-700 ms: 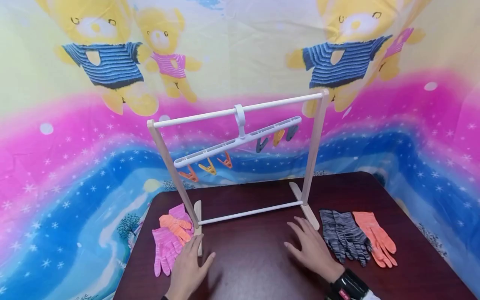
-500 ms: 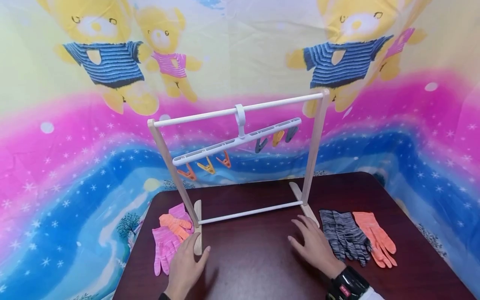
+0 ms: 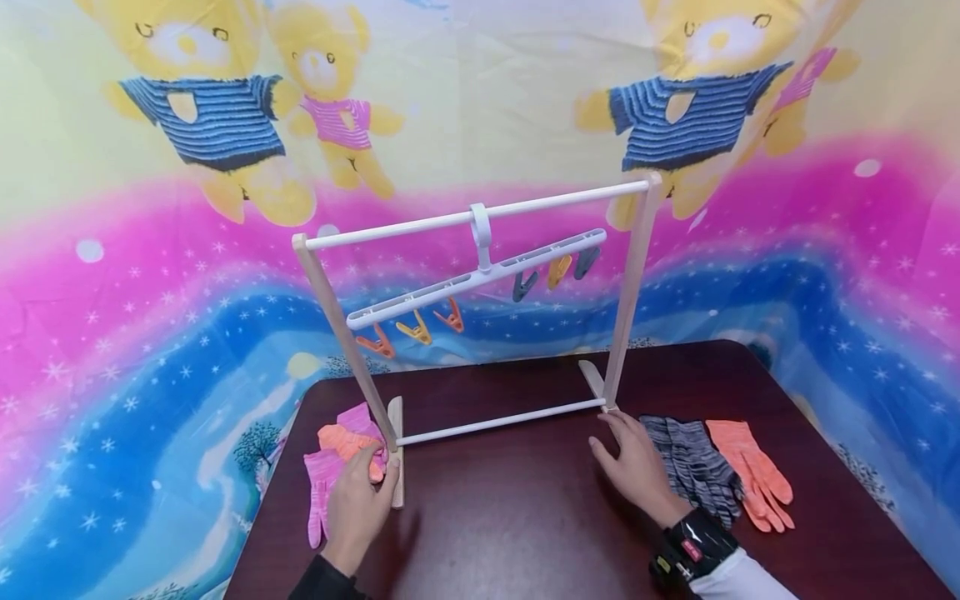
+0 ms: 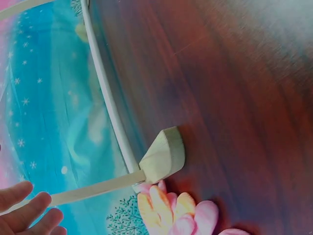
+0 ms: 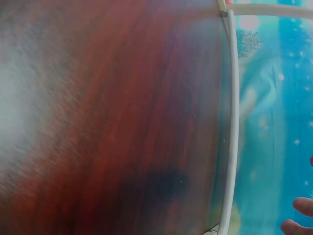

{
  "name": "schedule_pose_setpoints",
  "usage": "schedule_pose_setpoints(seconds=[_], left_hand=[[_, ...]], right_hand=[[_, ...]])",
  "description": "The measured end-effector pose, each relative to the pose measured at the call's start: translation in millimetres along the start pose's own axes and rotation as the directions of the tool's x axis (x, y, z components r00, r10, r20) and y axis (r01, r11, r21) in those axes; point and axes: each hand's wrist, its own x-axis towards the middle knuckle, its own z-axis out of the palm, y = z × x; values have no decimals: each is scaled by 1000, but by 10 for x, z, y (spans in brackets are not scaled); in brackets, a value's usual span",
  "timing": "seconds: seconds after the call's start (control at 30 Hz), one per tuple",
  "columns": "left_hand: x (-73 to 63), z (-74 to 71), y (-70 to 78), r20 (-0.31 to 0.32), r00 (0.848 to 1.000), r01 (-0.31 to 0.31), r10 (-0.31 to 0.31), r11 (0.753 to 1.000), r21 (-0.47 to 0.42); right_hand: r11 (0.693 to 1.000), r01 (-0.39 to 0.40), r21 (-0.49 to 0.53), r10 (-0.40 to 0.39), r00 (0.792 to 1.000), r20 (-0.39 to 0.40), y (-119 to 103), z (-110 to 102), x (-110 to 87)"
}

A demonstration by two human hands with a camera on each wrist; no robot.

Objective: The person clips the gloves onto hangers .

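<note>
A small wooden drying rack (image 3: pixel 630 308) with white rods stands on the table. From its top rod hangs a white clip hanger (image 3: pixel 480 279), tilted up to the right, with orange, yellow and grey clothespins. My left hand (image 3: pixel 356 504) is at the rack's left foot (image 3: pixel 397 487), fingers loosely bent beside it; it overlaps the pink gloves (image 3: pixel 322 492) and an orange glove (image 3: pixel 348 442). Beside the right foot, my right hand (image 3: pixel 636 467) has relaxed fingers with the thumb apart, nothing held. It partly covers grey-black gloves (image 3: pixel 693 458).
Right of the grey-black gloves lie orange gloves (image 3: pixel 753 479). The dark red-brown table (image 3: pixel 502 508) has rounded far corners. Behind it hangs a cloth backdrop (image 3: pixel 480 100) printed with bears. A white lower rod (image 3: pixel 498 422) joins the rack's feet.
My left hand has moved slightly left and forward, its fingers bending more over the gloves. My right hand has shifted forward and right to the rack's right foot.
</note>
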Motion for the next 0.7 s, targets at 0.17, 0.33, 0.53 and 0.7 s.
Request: schedule_pose_setpoints(seconds=[0.17,0.33,0.53,0.7], left_hand=[[107,-46,-15,44,996,85,-84,996,-28],[207,-107,4,94,983,163,-157,984,-65],[296,-87,-17,93,980,182,-174,980,-85],[370,-75,-40,83,983,172,-164,980,-104]], right_hand=[[999,8,40,-6,999,-50,18,-54,115],[998,-7,69,15,992,-123,64,-123,238],[997,-34,75,47,983,-178,110,-196,366],[993,-38,109,58,980,-193,112,-267,473]])
